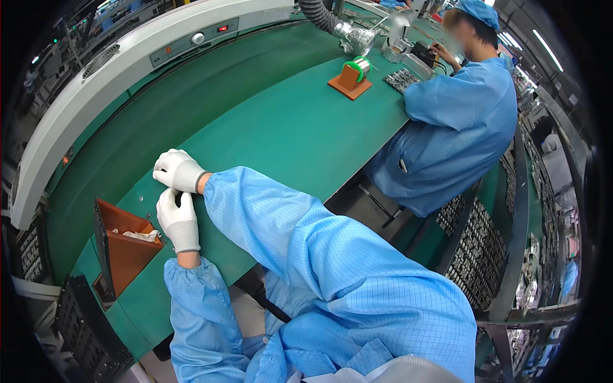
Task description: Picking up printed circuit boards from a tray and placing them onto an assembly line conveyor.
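Both my hands wear white knit gloves and are close together over the left part of the green bench mat point(268, 147). My right hand point(175, 170) reaches across, just beyond the left one, with its fingers curled down toward the mat; whatever they hold, if anything, is hidden. My left hand point(177, 220) has its thumb and forefinger apart, with nothing seen between them. Beside it on the left stands an orange-brown open bin point(128, 262) with some crumpled whitish material point(142, 235) inside. A few tiny round pieces lie on the mat near my left hand, too small to name.
A white curved hood with a control panel point(195, 42) runs along the far side. On an orange stand point(350, 84) sits a spool of wire point(361, 66). A co-worker in blue point(460, 108) works at the right. Black racks point(476, 255) of small parts stand behind.
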Tool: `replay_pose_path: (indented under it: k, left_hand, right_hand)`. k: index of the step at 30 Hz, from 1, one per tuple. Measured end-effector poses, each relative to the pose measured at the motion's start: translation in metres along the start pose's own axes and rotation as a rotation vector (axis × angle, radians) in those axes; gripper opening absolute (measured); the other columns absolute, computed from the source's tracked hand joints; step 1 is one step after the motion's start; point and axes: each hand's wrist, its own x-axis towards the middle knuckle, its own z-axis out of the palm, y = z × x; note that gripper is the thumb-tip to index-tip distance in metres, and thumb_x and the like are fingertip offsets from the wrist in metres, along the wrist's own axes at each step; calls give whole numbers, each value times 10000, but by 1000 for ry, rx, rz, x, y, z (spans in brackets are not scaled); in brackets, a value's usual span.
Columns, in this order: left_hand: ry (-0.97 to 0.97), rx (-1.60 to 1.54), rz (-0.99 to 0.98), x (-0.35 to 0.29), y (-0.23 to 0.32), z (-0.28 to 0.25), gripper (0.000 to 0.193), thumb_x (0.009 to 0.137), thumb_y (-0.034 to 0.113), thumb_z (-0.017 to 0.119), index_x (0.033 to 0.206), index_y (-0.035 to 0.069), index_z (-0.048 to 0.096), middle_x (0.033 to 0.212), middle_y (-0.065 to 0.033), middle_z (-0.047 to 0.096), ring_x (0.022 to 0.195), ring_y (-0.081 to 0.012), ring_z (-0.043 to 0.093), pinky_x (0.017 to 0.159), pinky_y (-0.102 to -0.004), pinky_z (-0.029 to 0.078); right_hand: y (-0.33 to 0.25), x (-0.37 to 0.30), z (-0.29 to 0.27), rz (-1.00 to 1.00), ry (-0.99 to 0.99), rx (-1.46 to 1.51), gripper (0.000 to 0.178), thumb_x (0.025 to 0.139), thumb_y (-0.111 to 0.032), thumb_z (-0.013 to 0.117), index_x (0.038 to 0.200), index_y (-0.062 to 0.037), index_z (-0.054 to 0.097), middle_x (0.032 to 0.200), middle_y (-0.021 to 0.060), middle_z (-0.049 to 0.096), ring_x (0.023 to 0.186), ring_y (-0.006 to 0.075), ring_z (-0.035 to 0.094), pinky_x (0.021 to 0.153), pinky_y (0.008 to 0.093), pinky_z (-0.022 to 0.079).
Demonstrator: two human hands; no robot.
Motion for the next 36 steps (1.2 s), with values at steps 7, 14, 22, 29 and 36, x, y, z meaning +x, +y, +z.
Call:
replay_pose_path:
  k: [7,14,22,29,36]
  left_hand:
    - [-20,-1,-2,0,-2,-1,237,881,155,624,970,-62,661,922,-177,684,862,-297,659,819,-381,501]
    - [-24,-29,15,1,2,1,231,887,135,620,979,-74,650,919,-179,678,850,-286,655,815,-369,500]
    - [-40,-9,-60,-1,7,-5,217,873,164,631,986,-17,670,979,-159,682,953,-318,634,871,-404,489]
    - [-16,63,-29,-4,6,-5,235,867,182,642,1013,1,675,1007,-144,683,999,-324,630,903,-415,488]
    - [-42,66,-64,-3,8,-5,232,845,198,656,991,18,672,1021,-124,679,1029,-317,615,930,-426,475]
  right_hand:
    - [0,1,1,7,-25,-40,304,871,-295,570,913,-74,775,964,108,706,999,304,615,972,432,451]
    - [1,1,-2,17,-22,-42,307,873,-298,572,913,-73,776,959,111,706,992,308,617,973,428,455]
    - [-1,0,-1,-18,1,-12,294,878,-278,575,914,-56,765,969,115,704,1002,309,614,976,428,454]
    - [-4,-3,-3,-7,-2,12,270,882,-261,596,890,-41,754,963,117,703,995,306,621,967,429,459]
    - [-5,-1,-6,-11,-16,-1,290,890,-276,587,886,-39,754,973,122,705,986,300,627,969,421,464]
